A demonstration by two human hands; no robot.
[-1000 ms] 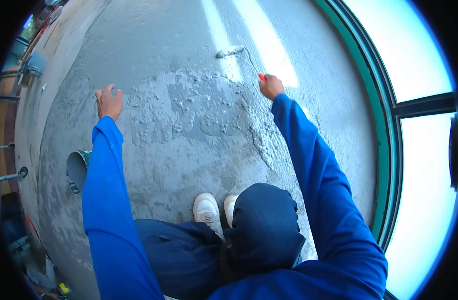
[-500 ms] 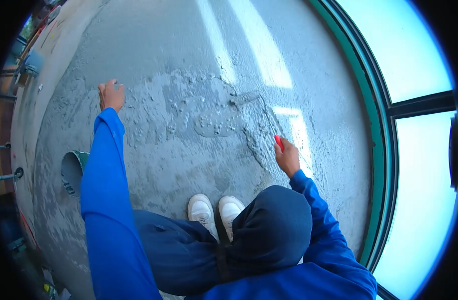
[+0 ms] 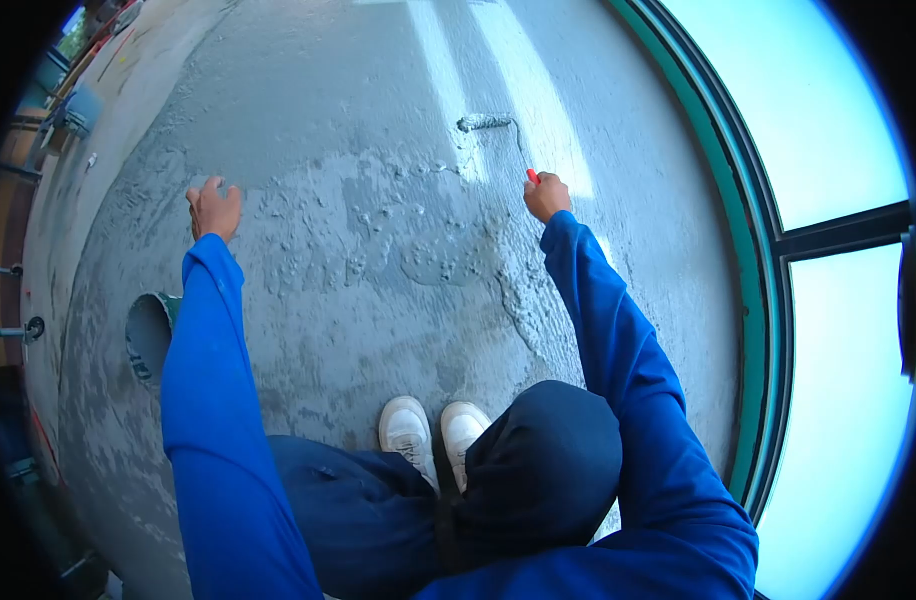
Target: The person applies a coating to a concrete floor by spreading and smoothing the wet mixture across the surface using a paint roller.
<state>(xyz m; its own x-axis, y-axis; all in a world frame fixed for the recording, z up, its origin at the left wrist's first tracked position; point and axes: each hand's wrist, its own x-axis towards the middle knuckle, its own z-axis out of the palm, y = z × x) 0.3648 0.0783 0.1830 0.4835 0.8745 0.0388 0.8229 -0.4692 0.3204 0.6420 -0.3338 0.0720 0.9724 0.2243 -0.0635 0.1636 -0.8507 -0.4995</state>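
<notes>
My right hand point(image 3: 549, 197) is closed around the red handle of a paint roller point(image 3: 486, 121). The roller's head lies on the wet grey floor point(image 3: 318, 350), its nap loaded with grey coating, beside a bright strip of window light. Lumpy wet coating point(image 3: 443, 262) is spread over the floor between my hands. My left hand point(image 3: 216, 210) is held out at the left above the floor, fingers bent and apart, with nothing visible in it. Beneath that forearm an open-mouthed green bucket point(image 3: 169, 303), smeared grey, is partly hidden by the sleeve.
My white shoes point(image 3: 406, 428) stand on the coated floor in front of my bent knees. Along the right runs a green-edged window frame point(image 3: 735, 200) with bright panes. A bluish bucket point(image 3: 81, 108) and metal poles point(image 3: 8, 331) are at the left edge.
My right hand has pushed the roller forward, away from my feet, and its head is now farther up the floor. My left hand has shifted slightly, still open.
</notes>
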